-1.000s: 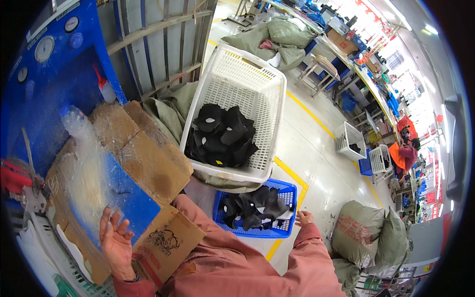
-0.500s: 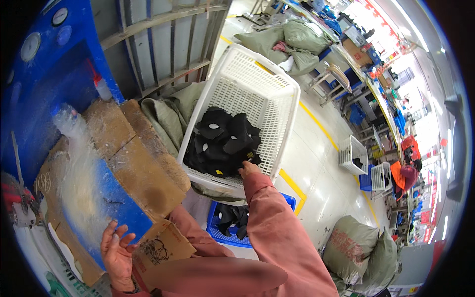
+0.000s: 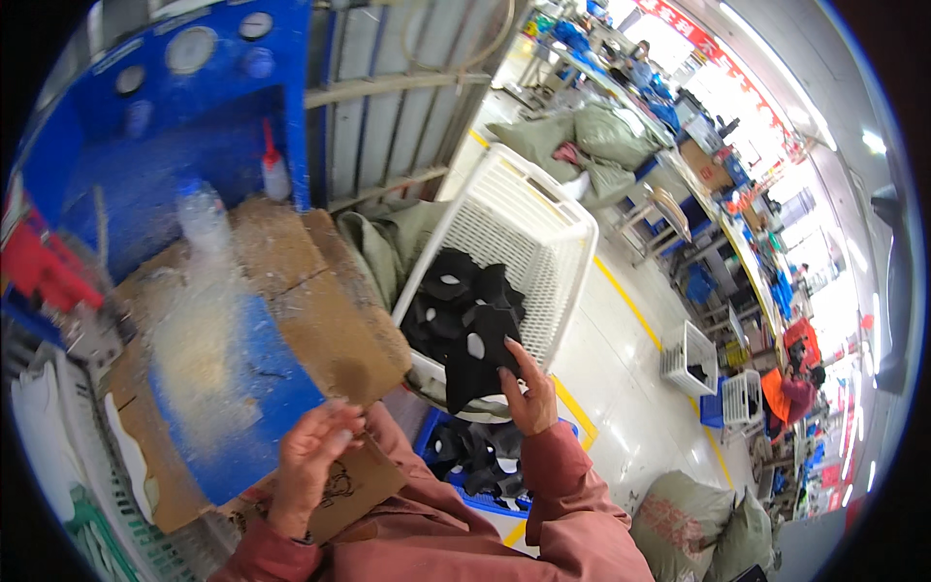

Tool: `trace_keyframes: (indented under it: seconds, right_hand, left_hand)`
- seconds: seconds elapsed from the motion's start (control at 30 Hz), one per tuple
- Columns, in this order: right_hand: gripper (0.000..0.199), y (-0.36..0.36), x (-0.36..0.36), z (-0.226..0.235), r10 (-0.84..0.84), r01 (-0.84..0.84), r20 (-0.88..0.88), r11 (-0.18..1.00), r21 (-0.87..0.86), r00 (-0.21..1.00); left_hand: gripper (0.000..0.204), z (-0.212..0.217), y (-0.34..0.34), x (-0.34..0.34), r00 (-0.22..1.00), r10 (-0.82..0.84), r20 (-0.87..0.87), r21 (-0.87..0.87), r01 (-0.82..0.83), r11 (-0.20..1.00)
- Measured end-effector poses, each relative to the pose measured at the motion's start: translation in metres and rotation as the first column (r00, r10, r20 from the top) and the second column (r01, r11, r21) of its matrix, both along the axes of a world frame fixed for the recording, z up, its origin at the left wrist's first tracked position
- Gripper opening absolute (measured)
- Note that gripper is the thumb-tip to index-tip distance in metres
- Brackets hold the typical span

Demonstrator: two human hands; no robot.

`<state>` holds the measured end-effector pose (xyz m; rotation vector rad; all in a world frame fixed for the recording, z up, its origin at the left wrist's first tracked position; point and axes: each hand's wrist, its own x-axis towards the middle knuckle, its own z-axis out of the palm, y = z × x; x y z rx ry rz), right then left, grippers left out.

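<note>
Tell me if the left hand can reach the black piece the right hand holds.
Probably yes: the left hand looks empty, the way looks free, and the right hand grips the black piece by one side.

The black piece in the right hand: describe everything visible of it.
The black piece looks matte, thin and flexible, perhaps fabric or foam. It has one pale oval, hole or patch I cannot tell, and narrows toward its lower end. The right hand grips its right edge with the fingers. It hangs tilted over the near end of the white basket, in front of other black pieces.
</note>
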<state>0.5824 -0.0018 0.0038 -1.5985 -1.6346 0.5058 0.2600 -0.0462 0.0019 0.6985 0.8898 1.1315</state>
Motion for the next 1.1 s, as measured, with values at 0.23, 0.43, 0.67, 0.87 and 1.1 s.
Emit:
trace_keyframes:
  seconds: [0.23, 0.43, 0.67, 0.87, 1.1]
  right_hand:
    - [0.064, -0.009, -0.114, 0.042, 0.314, -0.323, -0.075, 0.93, -0.175, 0.946]
    - [0.059, -0.016, -0.186, 0.05, 0.579, -0.622, 0.294, 0.78, 0.072, 0.76]
    - [0.032, -0.024, -0.23, 0.043, 0.599, -0.591, -0.077, 0.8, 0.099, 0.797]
    - [0.033, -0.007, -0.228, 0.055, 0.801, -0.808, -0.11, 0.579, -0.104, 0.588]
    - [0.029, 0.033, -0.251, 0.065, 0.967, -0.967, 0.002, 0.254, -0.037, 0.254]
  left_hand:
    - [0.074, 0.006, -0.019, -0.01, 0.985, 0.04, -0.167, 0.205, -0.005, 0.979]
    - [0.077, 0.013, -0.037, -0.052, 0.986, 0.134, 0.099, 0.094, -0.144, 0.985]
    - [0.078, 0.0, -0.052, -0.091, 0.84, 0.347, 0.417, 0.018, -0.389, 0.921]
    - [0.094, 0.011, -0.048, -0.121, 0.845, 0.527, -0.095, 0.135, -0.513, 0.848]
    - [0.098, 0.063, -0.062, -0.139, 0.741, 0.166, -0.651, 0.383, 0.132, 0.914]
